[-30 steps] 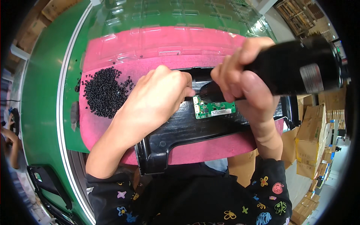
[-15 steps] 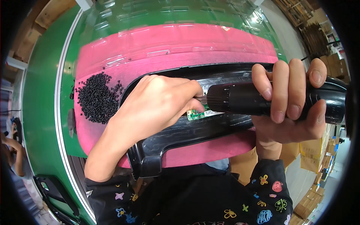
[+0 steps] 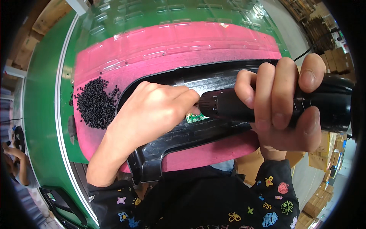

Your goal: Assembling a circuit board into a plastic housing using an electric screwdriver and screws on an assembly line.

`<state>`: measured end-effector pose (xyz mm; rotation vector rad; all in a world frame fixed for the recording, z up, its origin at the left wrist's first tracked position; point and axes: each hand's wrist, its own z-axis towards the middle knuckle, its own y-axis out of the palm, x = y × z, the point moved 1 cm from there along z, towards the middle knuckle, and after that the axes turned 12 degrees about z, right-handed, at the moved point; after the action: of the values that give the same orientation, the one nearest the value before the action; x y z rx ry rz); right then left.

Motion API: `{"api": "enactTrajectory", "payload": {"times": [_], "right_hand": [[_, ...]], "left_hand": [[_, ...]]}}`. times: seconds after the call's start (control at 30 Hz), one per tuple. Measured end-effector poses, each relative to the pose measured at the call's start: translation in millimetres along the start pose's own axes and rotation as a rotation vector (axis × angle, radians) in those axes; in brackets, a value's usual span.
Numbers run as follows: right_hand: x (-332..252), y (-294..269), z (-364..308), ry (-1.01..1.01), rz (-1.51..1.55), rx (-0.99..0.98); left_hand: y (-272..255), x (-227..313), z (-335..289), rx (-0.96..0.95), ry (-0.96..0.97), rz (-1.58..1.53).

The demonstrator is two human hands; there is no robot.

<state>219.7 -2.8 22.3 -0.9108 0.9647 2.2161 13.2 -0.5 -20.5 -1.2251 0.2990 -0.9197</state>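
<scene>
My right hand [image 3: 284,103] is wrapped around a black electric screwdriver [image 3: 232,104], which lies roughly level and points left. Its nose reaches the fingertips of my left hand [image 3: 156,105], whose thumb and forefinger are pinched together there. Whatever they pinch is hidden. Just below those fingertips part of a green circuit board [image 3: 196,118] shows, sitting inside a long black plastic housing [image 3: 190,142]. The screwdriver and my left hand cover the rest of the board.
A heap of small black screws [image 3: 95,103] lies left of the housing on a pink mat [image 3: 213,152]. Clear plastic trays [image 3: 167,34] lie across the far side of the green table [image 3: 42,95]. Another black housing [image 3: 63,204] is at lower left. Cardboard boxes [image 3: 316,198] stand at right.
The screwdriver has shifted left with my right hand, closer to my left fingertips. The metal piece seen between nose and fingers before is now hidden. The whole view has shifted slightly.
</scene>
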Motion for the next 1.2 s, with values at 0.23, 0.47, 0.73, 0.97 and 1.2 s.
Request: {"api": "enactTrajectory", "payload": {"times": [0.23,0.47,0.73,0.97,1.2], "right_hand": [[9,12,-1,0.103,-0.042,0.135],[21,15,-6,0.161,0.015,0.078],[18,18,3,0.276,-0.222,-0.243],[19,35,-8,0.246,-0.253,-0.046],[17,26,-10,0.242,-0.046,-0.051]], "left_hand": [[1,-10,-4,0.099,-0.067,-0.06],[3,-8,-3,0.157,-0.225,-0.178],[-1,-8,-5,0.092,-0.307,-0.13],[5,-8,-6,0.078,-0.314,-0.142],[2,-10,-8,-0.028,-0.249,-0.16]]}}
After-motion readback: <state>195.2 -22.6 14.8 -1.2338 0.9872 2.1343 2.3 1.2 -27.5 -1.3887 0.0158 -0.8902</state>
